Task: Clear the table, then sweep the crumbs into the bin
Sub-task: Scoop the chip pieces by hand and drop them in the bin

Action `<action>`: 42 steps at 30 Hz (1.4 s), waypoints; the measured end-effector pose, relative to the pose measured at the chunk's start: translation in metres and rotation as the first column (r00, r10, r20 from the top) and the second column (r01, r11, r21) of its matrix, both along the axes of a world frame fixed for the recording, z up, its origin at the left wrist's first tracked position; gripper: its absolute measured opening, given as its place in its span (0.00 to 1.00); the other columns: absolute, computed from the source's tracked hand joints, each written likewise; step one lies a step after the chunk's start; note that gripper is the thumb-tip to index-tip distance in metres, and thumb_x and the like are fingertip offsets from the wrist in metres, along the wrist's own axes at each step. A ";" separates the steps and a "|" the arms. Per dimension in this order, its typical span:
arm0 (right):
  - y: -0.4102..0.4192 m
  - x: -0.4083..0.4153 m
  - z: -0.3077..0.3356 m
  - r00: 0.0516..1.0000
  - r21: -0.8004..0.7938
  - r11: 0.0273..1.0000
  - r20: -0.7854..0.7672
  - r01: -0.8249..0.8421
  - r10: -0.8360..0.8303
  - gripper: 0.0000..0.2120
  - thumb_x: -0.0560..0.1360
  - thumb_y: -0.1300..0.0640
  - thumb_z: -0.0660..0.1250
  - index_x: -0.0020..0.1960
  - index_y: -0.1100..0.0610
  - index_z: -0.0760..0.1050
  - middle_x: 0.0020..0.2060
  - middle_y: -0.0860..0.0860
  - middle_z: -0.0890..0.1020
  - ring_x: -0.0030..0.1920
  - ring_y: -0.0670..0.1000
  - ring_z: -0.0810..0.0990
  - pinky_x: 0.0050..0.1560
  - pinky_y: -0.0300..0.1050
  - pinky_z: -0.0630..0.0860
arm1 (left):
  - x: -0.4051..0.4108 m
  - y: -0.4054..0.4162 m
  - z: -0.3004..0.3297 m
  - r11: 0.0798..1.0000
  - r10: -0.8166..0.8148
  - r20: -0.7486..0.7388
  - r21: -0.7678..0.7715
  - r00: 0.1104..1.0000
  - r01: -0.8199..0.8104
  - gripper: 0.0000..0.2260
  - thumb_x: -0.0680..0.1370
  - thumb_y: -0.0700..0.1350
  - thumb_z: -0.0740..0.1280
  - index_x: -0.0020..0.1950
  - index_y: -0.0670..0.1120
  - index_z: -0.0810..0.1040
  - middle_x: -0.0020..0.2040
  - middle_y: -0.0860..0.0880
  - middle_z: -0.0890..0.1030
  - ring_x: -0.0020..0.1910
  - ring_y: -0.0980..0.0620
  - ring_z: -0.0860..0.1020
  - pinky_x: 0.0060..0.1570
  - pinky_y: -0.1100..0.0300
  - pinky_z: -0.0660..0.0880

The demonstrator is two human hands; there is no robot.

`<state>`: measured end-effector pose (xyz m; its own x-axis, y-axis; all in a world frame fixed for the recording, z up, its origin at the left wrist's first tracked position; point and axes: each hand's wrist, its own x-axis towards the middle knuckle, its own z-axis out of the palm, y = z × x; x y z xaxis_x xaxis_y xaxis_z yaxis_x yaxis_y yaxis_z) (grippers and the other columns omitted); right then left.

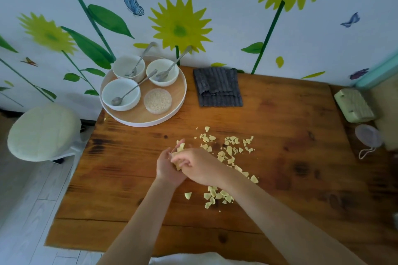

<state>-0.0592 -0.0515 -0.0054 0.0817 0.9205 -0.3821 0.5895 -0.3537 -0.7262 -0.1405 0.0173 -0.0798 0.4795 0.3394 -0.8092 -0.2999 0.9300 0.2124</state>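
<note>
Pale crumbs (pixel 229 153): light, brittle flakes; right hand (pixel 197 166) pinches some into cupped left hand (pixel 167 166); remainder scattered just beyond.

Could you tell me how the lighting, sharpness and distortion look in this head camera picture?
Head view: soft, even light, no glare; wide-angle bending curves the table edges; the hands, left and right, and the crumbs look slightly soft; the corners darken.

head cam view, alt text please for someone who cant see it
Two hands, left hand cupped and right hand, gather yellow crumbs off a wooden table; a round tray of bowls sits behind.
</note>
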 end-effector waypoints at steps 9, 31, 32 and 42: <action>-0.023 0.043 -0.018 0.967 0.029 0.970 0.085 0.239 -0.241 0.10 0.77 0.64 0.60 0.51 0.56 0.79 0.45 0.44 0.80 0.30 0.52 0.76 0.30 0.40 0.76 | 0.003 -0.003 0.005 1.000 -0.003 0.024 -0.011 1.000 0.003 0.14 0.78 0.43 0.55 0.51 0.45 0.80 0.45 0.43 0.80 0.45 0.48 0.78 0.45 0.57 0.79; -0.095 0.030 -0.073 0.905 -0.043 0.909 0.118 0.416 -0.408 0.05 0.73 0.58 0.68 0.42 0.51 0.73 0.38 0.44 0.77 0.39 0.44 0.76 0.40 0.35 0.75 | -0.003 -0.040 -0.009 0.964 -0.266 -0.067 -0.013 0.961 0.266 0.15 0.79 0.42 0.55 0.47 0.41 0.81 0.39 0.43 0.81 0.39 0.48 0.78 0.39 0.56 0.79; -0.090 0.026 -0.065 0.914 -0.008 0.915 0.042 0.403 -0.403 0.05 0.73 0.58 0.68 0.42 0.51 0.72 0.37 0.43 0.76 0.38 0.42 0.75 0.38 0.32 0.74 | -0.002 -0.042 -0.010 0.959 -0.283 -0.063 -0.004 0.957 0.283 0.15 0.78 0.42 0.55 0.45 0.41 0.82 0.39 0.43 0.81 0.38 0.48 0.78 0.40 0.56 0.78; -0.082 0.061 -0.082 0.713 0.086 0.768 0.320 0.635 -0.624 0.07 0.75 0.57 0.65 0.53 0.56 0.75 0.49 0.48 0.77 0.49 0.45 0.76 0.48 0.35 0.72 | 0.007 -0.049 -0.010 0.935 -0.354 -0.054 -0.012 0.934 0.354 0.15 0.77 0.43 0.57 0.43 0.41 0.83 0.36 0.43 0.82 0.40 0.47 0.78 0.38 0.55 0.80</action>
